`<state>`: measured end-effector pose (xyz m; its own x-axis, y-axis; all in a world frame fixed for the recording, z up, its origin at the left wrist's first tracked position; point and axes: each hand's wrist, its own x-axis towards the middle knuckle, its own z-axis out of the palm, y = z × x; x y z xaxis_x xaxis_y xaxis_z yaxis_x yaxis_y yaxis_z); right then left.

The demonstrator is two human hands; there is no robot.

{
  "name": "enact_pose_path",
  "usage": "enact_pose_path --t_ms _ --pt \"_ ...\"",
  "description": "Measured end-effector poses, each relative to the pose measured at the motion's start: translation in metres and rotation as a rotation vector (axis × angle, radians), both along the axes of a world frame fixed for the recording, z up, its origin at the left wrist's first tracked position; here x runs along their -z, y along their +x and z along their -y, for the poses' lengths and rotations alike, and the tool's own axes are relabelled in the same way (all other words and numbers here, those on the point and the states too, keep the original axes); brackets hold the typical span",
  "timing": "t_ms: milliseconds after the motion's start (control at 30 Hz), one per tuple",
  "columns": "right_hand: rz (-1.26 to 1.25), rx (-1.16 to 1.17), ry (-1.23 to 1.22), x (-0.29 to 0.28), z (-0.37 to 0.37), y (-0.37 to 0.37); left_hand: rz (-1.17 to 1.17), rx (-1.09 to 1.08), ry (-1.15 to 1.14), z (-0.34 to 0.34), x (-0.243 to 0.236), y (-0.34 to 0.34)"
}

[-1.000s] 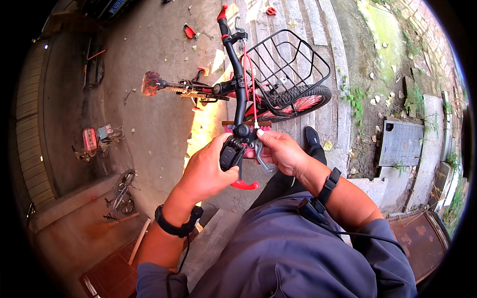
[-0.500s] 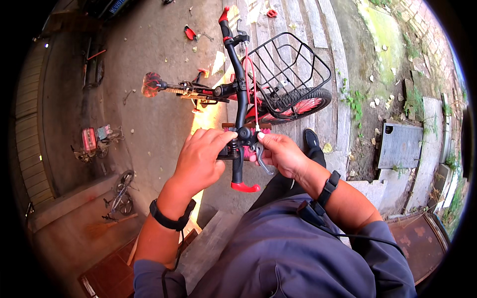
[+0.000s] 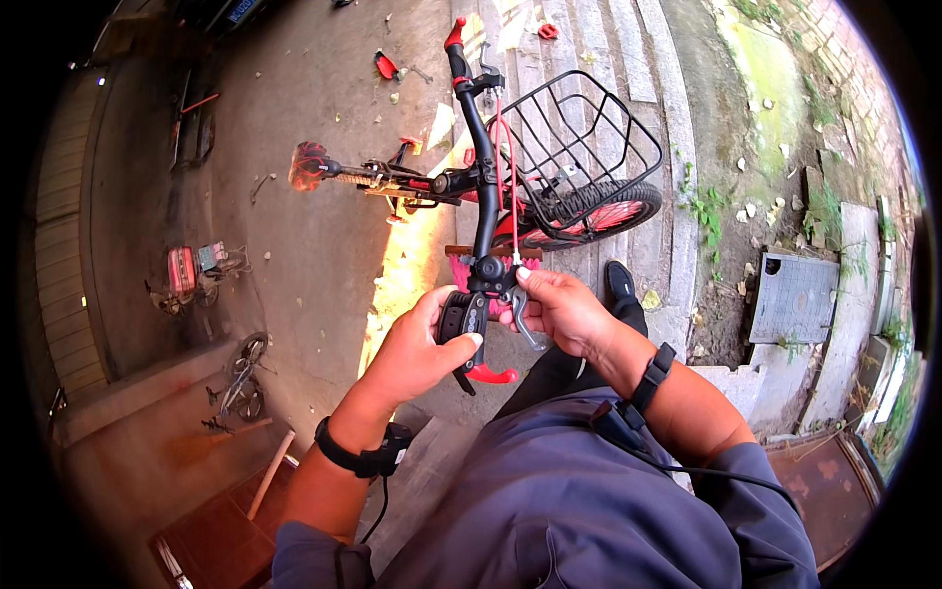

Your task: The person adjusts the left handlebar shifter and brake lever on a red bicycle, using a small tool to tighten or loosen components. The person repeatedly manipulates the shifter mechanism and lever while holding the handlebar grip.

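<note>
A children's-style bicycle stands before me, its black handlebar (image 3: 488, 218) running away from me with red grip ends. My left hand (image 3: 412, 353) is closed around a black folding multi-tool (image 3: 465, 316), held against the near part of the bar; a dark piece sticks out of its lower end. Beside it, my right hand (image 3: 571, 312) pinches the silver brake lever (image 3: 529, 326) near its mount, thumb by the end of the red brake cable (image 3: 513, 187). A round black fitting (image 3: 489, 270) sits on the bar just beyond both hands. My right fingertips are partly hidden behind the lever.
A black wire basket (image 3: 643, 147) sits over the front wheel (image 3: 643, 204). The saddle (image 3: 309, 167) points left. A red part (image 3: 386, 66), a wrench (image 3: 421, 74) and a red pedal (image 3: 548, 31) lie on the ground. A pink-bristled brush (image 3: 461, 263) lies below the bar.
My left hand has drawn back toward me and turned, bringing the multi-tool's flat side into view. My right hand keeps its hold on the brake lever. The view has shifted slightly.
</note>
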<state>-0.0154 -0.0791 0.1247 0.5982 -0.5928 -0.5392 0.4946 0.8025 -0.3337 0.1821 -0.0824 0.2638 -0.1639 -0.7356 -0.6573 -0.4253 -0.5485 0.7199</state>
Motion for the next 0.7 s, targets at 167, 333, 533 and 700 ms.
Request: enact_pose_path --t_ms 167,333,533,700 --pt "0.009 -0.004 0.02 0.0001 0.0001 -0.0013 -0.043 -0.058 0.014 -0.0019 0.0009 -0.0034" --pt "0.039 0.014 0.028 0.0048 -0.0022 -0.0002 -0.053 -0.07 0.039 -0.0022 0.0038 -0.0033" --pt "0.047 0.022 0.023 0.0016 -0.001 -0.0006 -0.082 -0.104 0.001 -0.0022 0.0046 -0.0079" --pt "0.053 0.02 0.034 0.0037 -0.0007 0.0005 -0.089 -0.121 -0.014 -0.001 0.0059 -0.0101"
